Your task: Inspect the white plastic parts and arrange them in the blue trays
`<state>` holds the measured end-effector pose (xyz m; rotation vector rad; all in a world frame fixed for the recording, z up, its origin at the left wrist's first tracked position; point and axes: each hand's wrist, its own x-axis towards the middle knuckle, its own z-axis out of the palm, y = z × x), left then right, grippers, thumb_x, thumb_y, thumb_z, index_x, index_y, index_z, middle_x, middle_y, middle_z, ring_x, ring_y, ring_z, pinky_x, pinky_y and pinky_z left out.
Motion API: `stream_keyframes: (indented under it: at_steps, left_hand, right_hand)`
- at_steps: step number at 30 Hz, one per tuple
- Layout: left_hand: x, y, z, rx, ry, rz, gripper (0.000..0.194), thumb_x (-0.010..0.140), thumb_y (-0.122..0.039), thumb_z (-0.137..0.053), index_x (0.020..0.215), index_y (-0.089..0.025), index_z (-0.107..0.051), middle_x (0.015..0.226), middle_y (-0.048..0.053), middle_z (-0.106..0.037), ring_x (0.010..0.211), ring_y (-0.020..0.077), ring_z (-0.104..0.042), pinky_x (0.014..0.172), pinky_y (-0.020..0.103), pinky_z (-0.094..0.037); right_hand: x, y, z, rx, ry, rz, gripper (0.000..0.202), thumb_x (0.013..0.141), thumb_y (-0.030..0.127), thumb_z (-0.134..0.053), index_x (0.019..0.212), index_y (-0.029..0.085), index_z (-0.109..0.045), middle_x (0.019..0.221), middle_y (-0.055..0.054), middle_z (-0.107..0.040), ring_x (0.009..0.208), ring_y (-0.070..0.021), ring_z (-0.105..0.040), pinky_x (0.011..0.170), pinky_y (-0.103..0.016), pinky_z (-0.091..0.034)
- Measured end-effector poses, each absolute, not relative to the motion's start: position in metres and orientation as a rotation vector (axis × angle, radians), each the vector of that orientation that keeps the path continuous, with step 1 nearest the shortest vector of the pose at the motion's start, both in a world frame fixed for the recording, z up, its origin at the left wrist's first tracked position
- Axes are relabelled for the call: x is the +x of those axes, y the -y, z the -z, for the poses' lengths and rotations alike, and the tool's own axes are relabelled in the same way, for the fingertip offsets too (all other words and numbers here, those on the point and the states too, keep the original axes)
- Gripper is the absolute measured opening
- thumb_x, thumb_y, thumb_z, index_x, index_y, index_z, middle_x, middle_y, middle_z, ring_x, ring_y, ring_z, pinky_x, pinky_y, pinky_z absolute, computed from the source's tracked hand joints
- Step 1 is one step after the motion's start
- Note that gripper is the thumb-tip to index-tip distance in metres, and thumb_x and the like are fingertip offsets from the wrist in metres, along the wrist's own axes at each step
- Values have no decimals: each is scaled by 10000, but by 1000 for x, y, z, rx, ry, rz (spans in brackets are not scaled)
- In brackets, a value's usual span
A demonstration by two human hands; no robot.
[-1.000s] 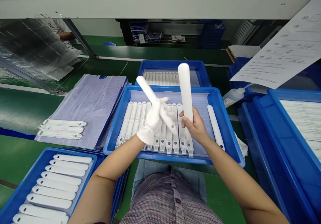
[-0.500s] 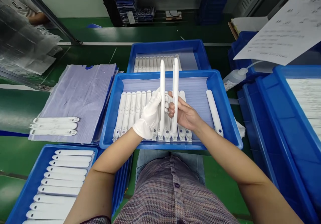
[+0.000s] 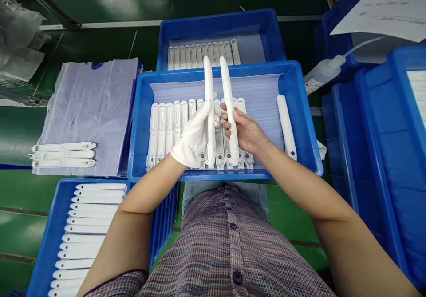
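My left hand point(image 3: 193, 135), in a white glove, is closed around a long white plastic piece point(image 3: 208, 97) that stands on edge. My bare right hand point(image 3: 245, 128) grips a second, similar white plastic strip point(image 3: 228, 93), slightly tilted, a small gap to the right of the first. Both are held above a blue tray point(image 3: 308, 132). A row of white plastic strips point(image 3: 160, 130) lies in that tray, partly hidden by my hands. One single white strip point(image 3: 286, 128) rests apart at the tray's right side.
Behind stands another blue tray point(image 3: 278, 39) with a row of strips. On the left, several strips point(image 3: 65, 154) lie on purple sheets point(image 3: 89, 101), above a blue tray point(image 3: 46, 239) of white pieces. A bottle point(image 3: 323, 73) and stacked blue trays point(image 3: 376, 124) are at right.
My view has tilted downward and the scene sits higher. The piece in my right hand has gone from nearly upright to tilted. Both hands keep their hold.
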<state>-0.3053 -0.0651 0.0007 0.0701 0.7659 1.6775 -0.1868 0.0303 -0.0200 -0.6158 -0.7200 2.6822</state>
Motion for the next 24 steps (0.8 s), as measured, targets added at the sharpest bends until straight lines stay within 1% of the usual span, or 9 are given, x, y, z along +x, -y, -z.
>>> stream_keyframes:
  at_steps: [3,6,8,10,12,16,18,21,24]
  left_hand:
    - [-307,67,2,68,-720,-1644,387,1075,-420,-549,1422,-262,-618,830,10,-678,643,101,-679,680,232,-620]
    - [-307,67,1,101,-722,-1635,446,1084,-475,-500,1455,-247,-599,854,30,-693,699,140,-712,709,285,-639]
    - [-308,66,0,112,-750,-1637,492,1076,-501,-502,1493,-249,-566,852,37,-697,737,173,-730,711,320,-648]
    - [-308,65,-2,105,-776,-1643,526,1059,-511,-531,1519,-256,-538,853,37,-700,755,185,-737,713,331,-651]
    - [-308,65,-3,106,-791,-1657,518,1056,-478,-554,1525,-260,-526,865,36,-703,752,177,-735,720,322,-650]
    - [-308,66,-5,143,-800,-1721,432,1088,-332,-512,1513,-257,-519,860,20,-690,691,134,-706,679,267,-630]
    - [-306,67,-5,165,-792,-1727,412,1105,-311,-463,1509,-250,-523,816,4,-666,641,119,-676,634,242,-606]
    - [-304,66,-4,152,-795,-1736,395,1099,-316,-488,1481,-245,-558,783,-10,-645,602,102,-644,624,228,-590]
    - [-305,62,-1,153,-769,-1759,365,1099,-307,-491,1439,-229,-598,779,-12,-640,601,91,-635,620,217,-584]
  right_hand:
    - [-187,-27,20,-586,757,-2611,235,965,163,-666,1157,236,-552,924,36,-661,607,-45,-569,494,-120,-502]
    - [-188,-26,17,-578,693,-2599,190,1005,167,-591,1139,280,-516,916,39,-655,615,-52,-547,506,-114,-480]
    - [-189,-27,14,-602,638,-2617,119,1039,214,-542,1131,281,-508,912,26,-645,629,-63,-548,513,-125,-482]
    - [-188,-28,13,-603,635,-2629,100,1043,257,-540,1137,278,-512,918,18,-637,648,-71,-553,526,-140,-493]
    - [-186,-30,15,-578,729,-2609,184,1013,273,-590,1185,292,-529,948,21,-636,686,-78,-564,558,-162,-518]
    - [-178,-29,25,-512,1140,-2408,547,881,318,-769,1374,375,-538,1119,16,-640,829,-114,-602,662,-234,-581]
    - [-174,-28,30,-470,1307,-2304,700,825,354,-830,1449,403,-517,1185,3,-626,907,-138,-617,731,-273,-603]
    - [-171,-28,35,-403,1436,-2250,814,804,388,-861,1522,417,-478,1240,-15,-605,985,-159,-629,824,-324,-620]
    - [-174,-29,40,-353,1458,-2249,831,819,368,-860,1546,416,-459,1254,-18,-600,1010,-159,-632,852,-327,-623]
